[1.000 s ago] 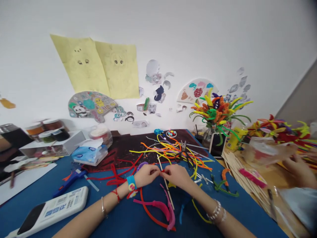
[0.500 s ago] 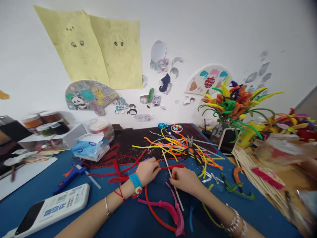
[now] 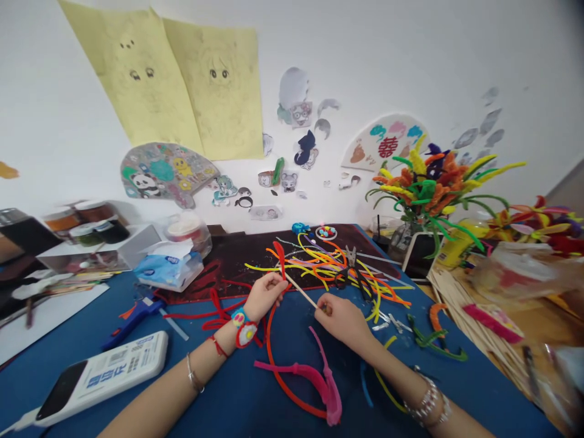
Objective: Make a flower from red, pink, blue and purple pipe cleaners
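My left hand (image 3: pixel 267 295) pinches a red pipe cleaner (image 3: pixel 281 258), whose wider looped end points up above the fingers. A thin wooden stick (image 3: pixel 302 291) slants from my left fingertips to my right hand (image 3: pixel 337 316), which is closed on its lower end. Below my hands a pink pipe-cleaner piece (image 3: pixel 314 384) lies on the blue mat, beside a long curved red one (image 3: pixel 278 377). More red pipe cleaners (image 3: pixel 219 313) lie left of my left hand. Yellow, orange and purple ones (image 3: pixel 319 261) are spread behind the hands, with pliers (image 3: pixel 350 258) and black-handled scissors (image 3: pixel 360 283) among them.
At the left are a blue glue gun (image 3: pixel 134 319), a white device (image 3: pixel 107 377) and a tissue pack (image 3: pixel 168 267). At the right stand a phone (image 3: pixel 417 258) and a vase of pipe-cleaner flowers (image 3: pixel 404 240), near many wooden sticks (image 3: pixel 460 316) and a green piece (image 3: pixel 433 344).
The red pipe cleaner has turned from lying sideways between my hands to upright in my left hand. The stick now slants, its lower end in my right hand. My left wrist has rotated.
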The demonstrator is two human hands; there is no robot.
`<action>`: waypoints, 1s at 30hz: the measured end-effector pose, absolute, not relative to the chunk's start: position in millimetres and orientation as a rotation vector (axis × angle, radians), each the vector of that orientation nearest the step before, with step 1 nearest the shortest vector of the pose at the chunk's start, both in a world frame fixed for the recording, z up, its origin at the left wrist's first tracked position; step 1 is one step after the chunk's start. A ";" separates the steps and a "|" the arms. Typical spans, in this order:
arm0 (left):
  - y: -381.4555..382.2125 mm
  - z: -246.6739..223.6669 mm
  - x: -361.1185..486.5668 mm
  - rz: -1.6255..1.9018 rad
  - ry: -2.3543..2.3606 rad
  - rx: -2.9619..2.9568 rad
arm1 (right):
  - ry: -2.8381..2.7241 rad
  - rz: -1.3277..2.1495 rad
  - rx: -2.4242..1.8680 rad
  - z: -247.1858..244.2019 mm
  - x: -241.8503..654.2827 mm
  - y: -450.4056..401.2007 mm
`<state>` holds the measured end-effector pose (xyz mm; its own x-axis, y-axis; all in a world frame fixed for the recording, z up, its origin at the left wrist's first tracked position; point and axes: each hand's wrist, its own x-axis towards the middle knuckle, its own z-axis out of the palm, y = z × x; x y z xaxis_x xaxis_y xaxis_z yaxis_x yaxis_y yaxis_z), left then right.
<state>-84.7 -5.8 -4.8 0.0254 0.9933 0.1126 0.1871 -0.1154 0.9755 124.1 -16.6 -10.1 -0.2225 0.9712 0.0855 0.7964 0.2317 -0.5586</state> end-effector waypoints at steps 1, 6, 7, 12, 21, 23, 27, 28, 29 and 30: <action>-5.9 -4.0 -85.9 1.214 1.273 1.422 | -2.050 0.595 -1.597 -9.1 124.8 -15.8; -8.7 2.6 -88.2 1.310 1.249 1.384 | -1.861 0.792 -1.367 -4.3 127.1 -14.1; -9.6 3.7 -87.7 1.320 1.250 1.385 | -1.819 0.841 -1.321 -3.7 126.9 -14.0; -16.0 7.3 -77.6 1.330 1.272 1.472 | -1.620 1.165 -1.105 0.7 119.0 -18.5; -34.2 16.7 -44.7 1.070 1.224 1.829 | -1.477 1.463 -0.955 -3.3 107.0 -26.4; -33.1 15.3 -46.1 1.031 1.237 1.827 | -1.472 1.445 -0.978 -8.0 109.4 -23.0; -29.0 14.7 -52.3 1.087 1.294 1.746 | -1.537 1.393 -1.015 -10.1 111.7 -21.6; -28.5 15.7 -53.2 1.100 1.291 1.729 | -1.573 1.380 -1.018 -8.9 111.5 -22.8; -28.5 16.9 -53.5 1.101 1.281 1.718 | -1.614 1.368 -1.018 -7.4 111.1 -24.4; -29.0 18.0 -53.2 1.088 1.265 1.714 | -1.656 1.355 -1.018 -5.9 110.5 -26.2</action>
